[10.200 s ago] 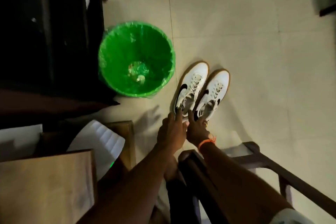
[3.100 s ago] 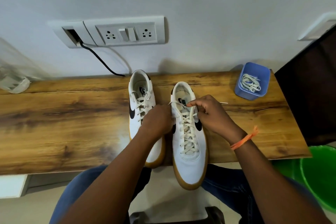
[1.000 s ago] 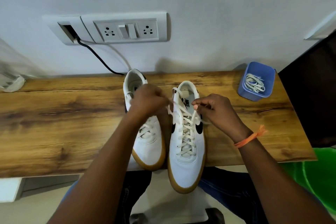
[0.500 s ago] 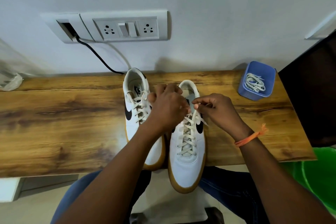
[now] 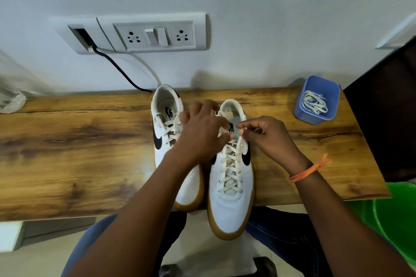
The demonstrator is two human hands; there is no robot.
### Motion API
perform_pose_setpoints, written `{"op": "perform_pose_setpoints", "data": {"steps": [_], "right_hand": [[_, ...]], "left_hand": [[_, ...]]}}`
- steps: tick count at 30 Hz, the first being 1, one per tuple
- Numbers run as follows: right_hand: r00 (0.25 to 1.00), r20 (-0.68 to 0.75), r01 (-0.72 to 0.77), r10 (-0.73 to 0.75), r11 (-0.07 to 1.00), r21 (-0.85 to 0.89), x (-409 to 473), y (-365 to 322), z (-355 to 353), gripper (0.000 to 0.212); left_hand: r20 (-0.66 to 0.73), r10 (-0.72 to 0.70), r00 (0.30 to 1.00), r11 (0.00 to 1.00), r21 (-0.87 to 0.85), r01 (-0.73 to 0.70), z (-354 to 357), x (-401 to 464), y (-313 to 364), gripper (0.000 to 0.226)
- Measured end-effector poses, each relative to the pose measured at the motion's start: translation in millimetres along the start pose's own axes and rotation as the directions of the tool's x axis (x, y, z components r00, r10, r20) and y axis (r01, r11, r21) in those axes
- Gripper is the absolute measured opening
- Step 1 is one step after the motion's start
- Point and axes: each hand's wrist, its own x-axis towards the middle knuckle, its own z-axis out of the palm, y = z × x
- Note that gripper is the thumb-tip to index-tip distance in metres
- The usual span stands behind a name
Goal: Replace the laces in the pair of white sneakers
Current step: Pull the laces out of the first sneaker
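Wooden counter (image 5: 67, 153) under a white wall, carrying both white sneakers side by side, toes toward the viewer. Right sneaker (image 5: 231, 200) laced, toe hanging off the near edge, long axis running straight away from the body. Left sneaker (image 5: 166, 123) close alongside, also laced. Left hand (image 5: 202, 132) curled over the right sneaker's collar, probably pinching a lace end, though blurred. Right hand (image 5: 267, 135) just right of the tongue, thumb and forefinger pinched on the old lace (image 5: 233, 164) near the top eyelets. Both hands equally near; pull lies up and back along the shoe. Blue tub (image 5: 315, 119) of spare laces (image 5: 314, 103) well apart, far right.
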Motion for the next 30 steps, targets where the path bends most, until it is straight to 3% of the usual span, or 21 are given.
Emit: {"op": "perform_pose_setpoints", "data": {"steps": [9,12,14,16,20,23,25,27,30], "right_hand": [[1.000,-0.011,-0.018,0.018,1.000,-0.018,-1,-3,1,0.019],[0.999,-0.030,-0.027,0.027,0.999,-0.023,0,-2,1,0.019],[0.999,-0.038,-0.035,0.034,0.999,-0.011,-1,-2,1,0.018],[0.999,-0.047,-0.018,0.017,0.999,-0.037,-1,-2,4,0.018],[0.995,-0.083,0.037,-0.048,0.991,-0.131,-1,-5,7,0.019],[0.996,0.032,0.088,-0.082,0.963,-0.256,-8,-15,14,0.011],[0.990,0.095,0.126,-0.100,0.935,-0.332,-14,-21,20,0.010],[0.990,0.112,0.124,-0.090,0.928,-0.352,-16,-23,21,0.008],[0.988,0.153,0.089,-0.035,0.929,-0.359,-16,-22,18,0.005]], "left_hand": [[0.173,0.014,0.985,0.998,0.054,-0.024,16,0,1,0.024],[0.030,-0.019,0.999,0.997,-0.074,0.021,1,3,-11,0.017],[-0.039,-0.118,0.992,0.983,-0.146,0.112,-15,6,-25,0.019],[0.011,-0.172,0.985,0.980,-0.102,0.172,-23,4,-37,0.021],[0.207,-0.183,0.961,0.980,0.120,0.161,-13,-2,-26,0.021],[0.176,-0.273,0.946,0.956,-0.061,0.287,-5,4,-18,0.017],[0.148,-0.318,0.936,0.916,-0.207,0.344,3,8,-14,0.039],[0.096,-0.350,0.932,0.905,-0.222,0.363,8,8,-8,0.049],[0.045,-0.379,0.924,0.895,-0.238,0.378,17,8,-6,0.042]]}}
